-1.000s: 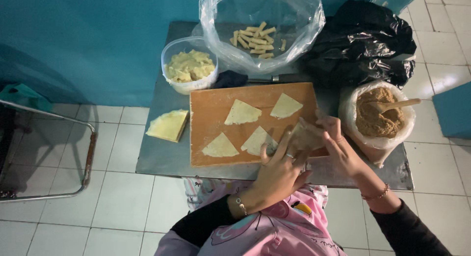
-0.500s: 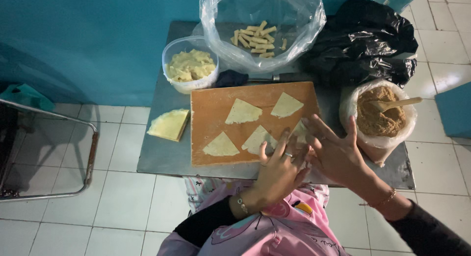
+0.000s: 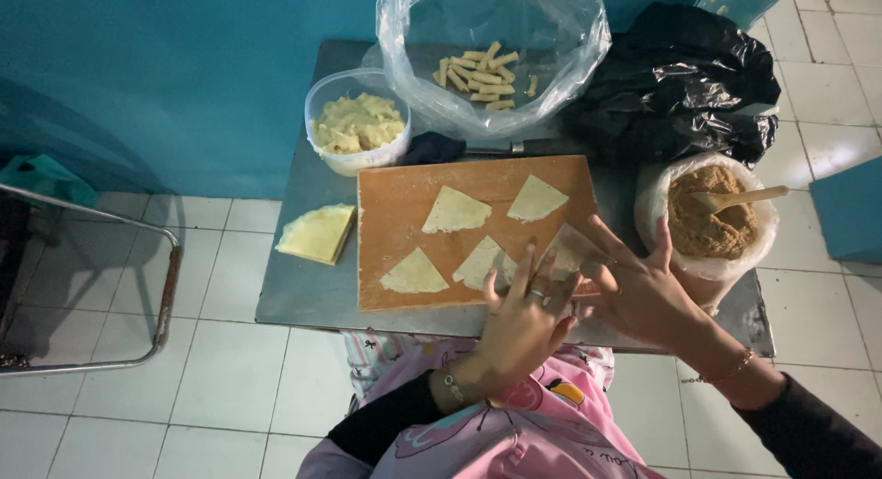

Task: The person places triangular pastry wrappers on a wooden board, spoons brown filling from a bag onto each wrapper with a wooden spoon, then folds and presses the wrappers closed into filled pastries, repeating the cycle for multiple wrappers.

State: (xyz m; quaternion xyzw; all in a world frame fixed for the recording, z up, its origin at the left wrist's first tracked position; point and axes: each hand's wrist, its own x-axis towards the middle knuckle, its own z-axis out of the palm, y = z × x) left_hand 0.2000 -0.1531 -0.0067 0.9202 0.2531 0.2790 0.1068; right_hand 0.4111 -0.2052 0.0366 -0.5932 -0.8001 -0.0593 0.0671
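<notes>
A wooden board (image 3: 401, 224) lies on a small metal table (image 3: 303, 286) and carries several pale triangular dough wrappers (image 3: 455, 211). My left hand (image 3: 524, 318) and my right hand (image 3: 638, 291) meet at the board's near right corner, fingers spread. Both press on one wrapper (image 3: 568, 254) there; its lower part is hidden under my fingers. A bracelet sits on each wrist and a ring on my left hand.
A bag of brown filling (image 3: 707, 217) with a wooden spoon stands right of the board. Behind are a clear bag with several rolled pieces (image 3: 478, 70), a tub of yellowish pieces (image 3: 356, 125) and a black bag (image 3: 680, 79). A wrapper stack (image 3: 317, 233) lies left.
My right hand has opened out and moved closer to the left hand, both now flat over the wrapper at the board's near right corner.
</notes>
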